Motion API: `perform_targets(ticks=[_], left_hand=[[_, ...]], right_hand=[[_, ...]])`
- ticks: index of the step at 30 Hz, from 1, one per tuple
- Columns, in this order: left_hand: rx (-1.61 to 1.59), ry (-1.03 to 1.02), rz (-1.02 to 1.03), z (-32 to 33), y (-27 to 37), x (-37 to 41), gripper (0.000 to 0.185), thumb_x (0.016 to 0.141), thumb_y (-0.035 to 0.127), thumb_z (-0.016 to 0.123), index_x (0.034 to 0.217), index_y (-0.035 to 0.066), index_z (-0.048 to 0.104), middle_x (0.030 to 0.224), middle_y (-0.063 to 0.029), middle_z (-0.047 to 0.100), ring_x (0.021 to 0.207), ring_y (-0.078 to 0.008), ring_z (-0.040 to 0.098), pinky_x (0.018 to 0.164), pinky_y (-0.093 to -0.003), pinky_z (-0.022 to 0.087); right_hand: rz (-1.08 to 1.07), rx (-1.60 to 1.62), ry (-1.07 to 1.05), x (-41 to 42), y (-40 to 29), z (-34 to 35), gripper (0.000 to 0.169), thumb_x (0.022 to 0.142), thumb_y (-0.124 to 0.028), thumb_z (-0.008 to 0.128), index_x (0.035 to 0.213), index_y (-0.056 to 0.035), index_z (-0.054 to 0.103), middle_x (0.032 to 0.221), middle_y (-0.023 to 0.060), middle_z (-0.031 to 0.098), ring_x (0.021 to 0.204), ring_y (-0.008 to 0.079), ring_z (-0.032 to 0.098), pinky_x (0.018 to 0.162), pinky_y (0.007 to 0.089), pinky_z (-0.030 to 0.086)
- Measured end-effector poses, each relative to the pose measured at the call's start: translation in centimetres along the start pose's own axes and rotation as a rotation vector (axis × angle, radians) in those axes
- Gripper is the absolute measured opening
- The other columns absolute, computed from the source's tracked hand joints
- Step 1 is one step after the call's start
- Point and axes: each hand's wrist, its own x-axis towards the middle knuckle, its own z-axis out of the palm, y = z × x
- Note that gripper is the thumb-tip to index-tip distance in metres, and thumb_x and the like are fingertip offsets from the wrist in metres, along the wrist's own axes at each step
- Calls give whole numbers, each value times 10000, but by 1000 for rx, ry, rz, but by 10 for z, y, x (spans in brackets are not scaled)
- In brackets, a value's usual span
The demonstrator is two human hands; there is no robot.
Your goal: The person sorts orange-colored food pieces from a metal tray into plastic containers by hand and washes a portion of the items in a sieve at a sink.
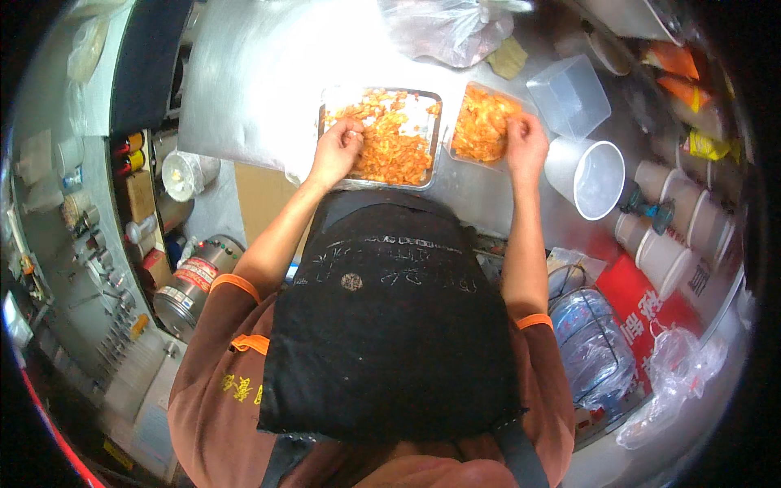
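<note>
Before me on the steel counter lies a shallow metal tray (pixel 435 146) with orange, sauce-coated food pieces (pixel 390 143) spread over it. My left hand (pixel 341 149) is over the tray's left side, its thumb and fingers drawn together close to the pieces. Whether it pinches one is hidden. To the right of the tray stands a clear plastic container (pixel 450 143) filled with similar orange pieces (pixel 485 125). At its right rim is my right hand (pixel 528 143), fingers bent down; what they grip cannot be made out.
An empty clear square container (pixel 570 97) and a white plastic tub (pixel 600 180) lie right of my right hand. Beyond the trays are a plastic bag (pixel 451 30) and a yellowish cloth (pixel 508 58). Stacked white tubs (pixel 662 256) line the right side. A metal cooker (pixel 198 283) stands lower left.
</note>
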Motion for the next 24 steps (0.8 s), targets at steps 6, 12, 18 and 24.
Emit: perform_targets(ticks=[6, 12, 18, 24], left_hand=[[-257, 191, 41, -3, 34, -28, 97, 1088, 70, 650, 1159, 26, 700, 988, 12, 690, 808, -61, 576, 705, -243, 488], [-128, 127, 41, 1, 20, -3, 116, 1049, 76, 672, 1145, 37, 724, 953, -3, 687, 797, -84, 576, 705, -269, 496], [-152, 159, 28, -9, 16, -5, 118, 1037, 85, 665, 1126, 45, 732, 906, -18, 681, 800, -109, 602, 741, -301, 525], [432, 141, 394, -5, 3, 3, 159, 923, 65, 715, 1080, 50, 736, 1077, -200, 683, 1075, -386, 673, 946, -483, 557]], right_hand=[[5, 435, -106, -38, -48, -17, 123, 1043, -111, 755, 1130, -27, 729, 933, -27, 701, 834, 42, 609, 740, 226, 508], [-7, 478, -425, -69, -69, 69, 144, 1037, -98, 754, 1161, -29, 731, 989, 6, 745, 825, 62, 667, 741, 247, 552], [125, 587, -414, -70, -82, 54, 166, 1038, -98, 749, 1180, -19, 716, 1031, 29, 753, 882, 93, 702, 771, 264, 572], [-118, -17, -122, -32, -38, -8, 128, 1043, -88, 711, 1142, -8, 726, 1032, 36, 732, 922, 99, 661, 838, 281, 556]])
